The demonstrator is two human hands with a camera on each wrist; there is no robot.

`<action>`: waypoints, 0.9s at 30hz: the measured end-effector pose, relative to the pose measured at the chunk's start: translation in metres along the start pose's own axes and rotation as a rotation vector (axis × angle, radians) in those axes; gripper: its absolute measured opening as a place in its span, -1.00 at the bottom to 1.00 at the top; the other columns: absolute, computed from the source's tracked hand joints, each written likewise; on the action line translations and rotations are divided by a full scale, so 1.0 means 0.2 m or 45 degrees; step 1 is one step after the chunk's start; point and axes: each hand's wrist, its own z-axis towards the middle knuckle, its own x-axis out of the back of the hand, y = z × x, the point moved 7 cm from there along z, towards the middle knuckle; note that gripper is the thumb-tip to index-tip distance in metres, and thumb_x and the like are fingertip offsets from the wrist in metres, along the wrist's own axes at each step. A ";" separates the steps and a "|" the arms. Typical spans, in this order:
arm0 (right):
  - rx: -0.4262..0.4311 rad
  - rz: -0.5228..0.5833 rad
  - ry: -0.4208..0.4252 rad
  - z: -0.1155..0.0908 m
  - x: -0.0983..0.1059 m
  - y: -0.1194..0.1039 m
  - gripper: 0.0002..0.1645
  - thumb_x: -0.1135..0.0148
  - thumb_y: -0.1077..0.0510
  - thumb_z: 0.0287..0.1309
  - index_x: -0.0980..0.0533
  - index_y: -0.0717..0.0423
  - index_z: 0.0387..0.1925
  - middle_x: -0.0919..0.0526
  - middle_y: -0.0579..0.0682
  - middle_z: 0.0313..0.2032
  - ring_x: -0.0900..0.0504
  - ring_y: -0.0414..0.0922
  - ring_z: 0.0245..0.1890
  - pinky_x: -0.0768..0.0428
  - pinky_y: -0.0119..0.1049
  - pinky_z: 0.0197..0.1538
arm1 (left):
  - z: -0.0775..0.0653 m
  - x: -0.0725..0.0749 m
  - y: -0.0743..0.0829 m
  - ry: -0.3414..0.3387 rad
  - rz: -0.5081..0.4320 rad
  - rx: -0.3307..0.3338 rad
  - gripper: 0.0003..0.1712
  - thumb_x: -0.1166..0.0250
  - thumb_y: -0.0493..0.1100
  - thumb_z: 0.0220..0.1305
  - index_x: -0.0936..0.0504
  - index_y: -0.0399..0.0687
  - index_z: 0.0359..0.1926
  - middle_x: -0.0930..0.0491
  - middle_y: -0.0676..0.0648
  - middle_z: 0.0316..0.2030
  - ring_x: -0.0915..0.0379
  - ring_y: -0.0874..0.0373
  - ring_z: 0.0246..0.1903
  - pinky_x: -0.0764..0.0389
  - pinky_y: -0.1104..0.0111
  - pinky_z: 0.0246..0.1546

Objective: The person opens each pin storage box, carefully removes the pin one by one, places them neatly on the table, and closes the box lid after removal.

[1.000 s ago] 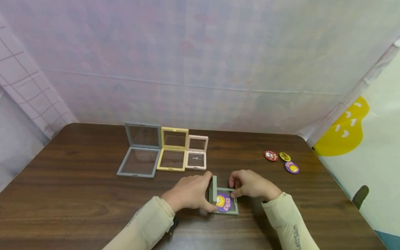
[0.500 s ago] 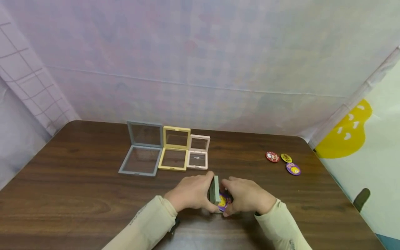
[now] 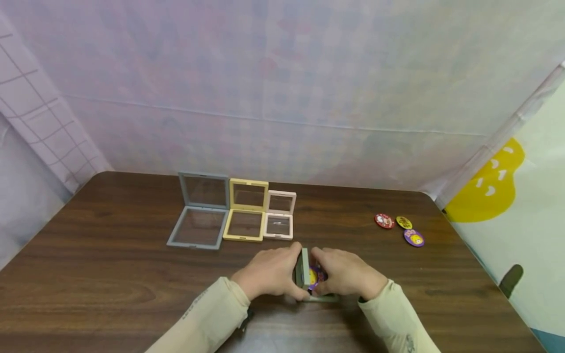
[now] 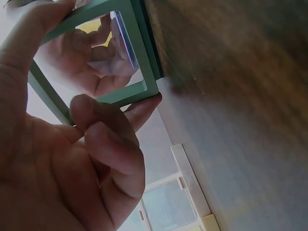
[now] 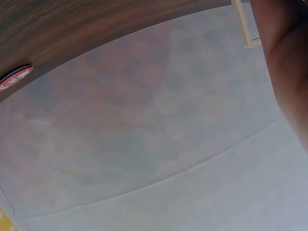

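My left hand (image 3: 272, 274) grips the raised lid of a small green display frame (image 3: 305, 268), thumb at the near edge and fingers at the far edge. The lid stands nearly upright, its base on the table under my right hand (image 3: 348, 274). Between the right thumb and fingers is a round purple badge (image 3: 313, 278) with a yellow cartoon animal, tilted over the base and partly hidden. Through the lid's clear window, the left wrist view shows the badge's purple edge (image 4: 125, 38) and the right fingers around it.
Open blue (image 3: 196, 246), yellow (image 3: 243, 239) and pink (image 3: 278, 237) frames stand in a row behind the hands. Three badges lie at the right: red (image 3: 384, 221), yellow (image 3: 403, 222) and purple (image 3: 414, 238). A patterned curtain (image 3: 282, 98) hangs behind the table.
My right hand has come left from the base's right edge and taken the badge between thumb and fingers, tilting it up. The left hand stays on the lid.
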 end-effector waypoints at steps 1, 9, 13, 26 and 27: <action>0.006 -0.005 0.001 0.00 0.00 0.00 -0.41 -0.55 -0.03 -0.33 -0.40 -0.06 -0.24 -0.55 -0.18 -0.35 -0.47 -0.24 -0.38 -0.46 -0.25 -0.31 | 0.00 0.00 0.00 0.000 0.001 0.001 -0.26 -0.51 0.29 -0.24 -0.35 0.06 -0.14 -0.48 0.15 -0.42 -0.37 0.30 -0.55 -0.41 0.45 -0.56; 0.009 0.001 -0.038 -0.01 0.00 0.00 -0.43 -0.55 0.04 -0.35 -0.40 -0.08 -0.25 -0.49 -0.17 -0.40 -0.42 -0.23 -0.43 -0.40 -0.28 -0.37 | 0.00 0.00 0.00 -0.008 -0.010 0.015 -0.26 -0.50 0.30 -0.24 -0.35 0.07 -0.15 -0.46 0.16 -0.44 -0.37 0.29 -0.55 -0.41 0.44 -0.56; 0.004 -0.026 -0.049 -0.01 0.01 0.00 -0.41 -0.56 0.07 -0.40 -0.42 -0.08 -0.25 -0.48 -0.16 -0.39 -0.41 -0.22 -0.42 -0.42 -0.27 -0.36 | 0.00 0.00 0.00 -0.004 -0.001 0.016 -0.26 -0.50 0.30 -0.25 -0.36 0.07 -0.15 -0.46 0.17 -0.44 -0.37 0.29 -0.55 -0.40 0.43 -0.56; 0.022 -0.043 -0.036 -0.02 0.01 -0.01 -0.38 -0.58 0.09 -0.47 -0.44 -0.09 -0.26 -0.47 -0.16 -0.39 -0.41 -0.22 -0.41 -0.42 -0.27 -0.35 | 0.00 -0.01 0.00 -0.002 -0.003 0.015 -0.25 -0.51 0.30 -0.25 -0.35 0.07 -0.15 -0.45 0.17 -0.44 -0.36 0.29 -0.55 -0.40 0.43 -0.57; 0.023 -0.041 -0.035 -0.02 0.01 -0.01 -0.38 -0.57 0.09 -0.48 -0.44 -0.08 -0.25 -0.47 -0.15 -0.39 -0.41 -0.22 -0.42 -0.42 -0.27 -0.36 | 0.00 -0.01 0.00 -0.001 -0.001 0.015 -0.25 -0.51 0.30 -0.26 -0.35 0.07 -0.15 -0.45 0.17 -0.44 -0.36 0.29 -0.55 -0.40 0.43 -0.57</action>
